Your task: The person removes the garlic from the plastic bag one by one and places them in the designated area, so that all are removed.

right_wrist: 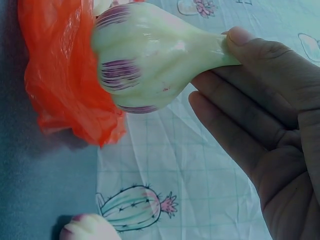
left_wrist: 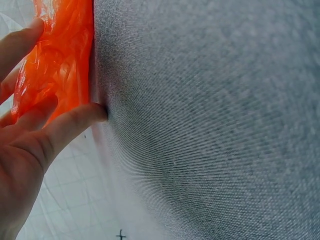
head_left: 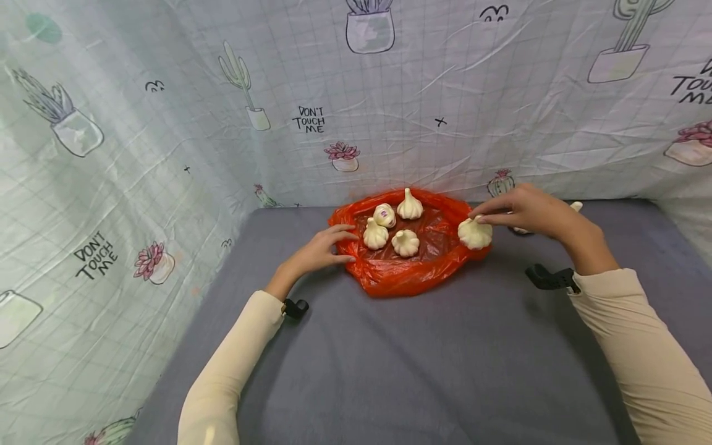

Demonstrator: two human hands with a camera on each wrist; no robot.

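Note:
A garlic bulb (head_left: 475,233) with purple streaks hangs from my right hand (right_wrist: 280,110), pinched by its stem between thumb and fingers. In the head view it overlaps the right rim of an open red plastic bag (head_left: 397,284). Inside the bag lie several more bulbs, among them an upright garlic bulb (head_left: 410,205) at the back and another garlic bulb (head_left: 405,243) nearer the front. My left hand (head_left: 317,250) rests at the bag's left rim, fingers spread and loosely bent against the plastic. Its thumb (left_wrist: 75,125) reaches down to the grey tabletop in the left wrist view.
Right of the bag, partly hidden behind my right hand, another garlic bulb (right_wrist: 90,229) lies on the table. A pale stem (head_left: 576,206) shows past my right wrist. A printed cloth (head_left: 400,86) hangs along the back and left of the grey table (head_left: 389,364).

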